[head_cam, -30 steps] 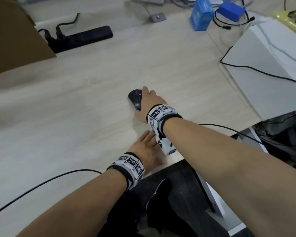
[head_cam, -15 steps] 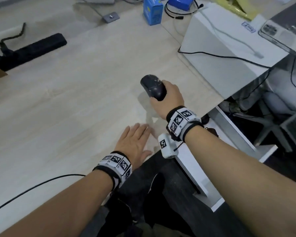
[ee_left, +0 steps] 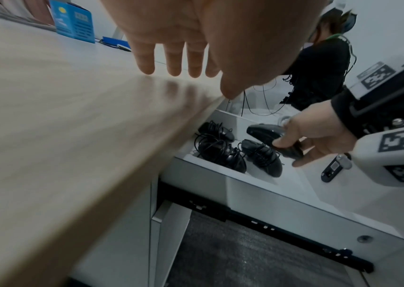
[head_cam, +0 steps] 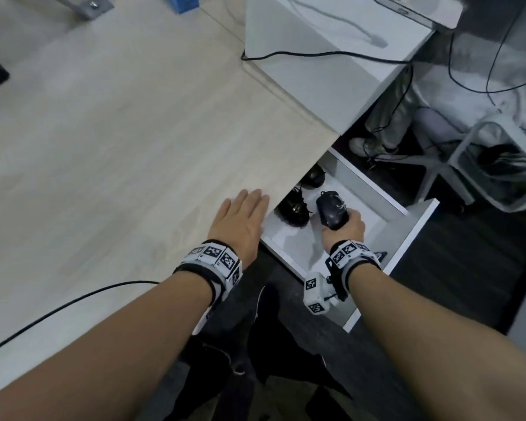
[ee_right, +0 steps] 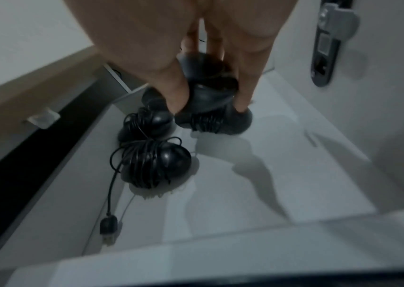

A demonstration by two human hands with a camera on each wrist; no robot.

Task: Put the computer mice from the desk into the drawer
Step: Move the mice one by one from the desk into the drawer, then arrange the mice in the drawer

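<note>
Right grip [head_cam: 342, 230] clutched one black mouse [head_cam: 331, 209] over the open drawer [head_cam: 407, 235], where three cord-wrapped mice [ee_right: 155, 162] lay; left grip [head_cam: 240, 223] rested flat, released, on the surface [head_cam: 119, 132].

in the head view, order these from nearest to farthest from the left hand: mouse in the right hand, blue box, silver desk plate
1. The mouse held by the right hand, over the open drawer just right of the left hand.
2. The blue box, at the desk's far edge.
3. The silver desk plate, far edge, further left; close to the box.
</note>
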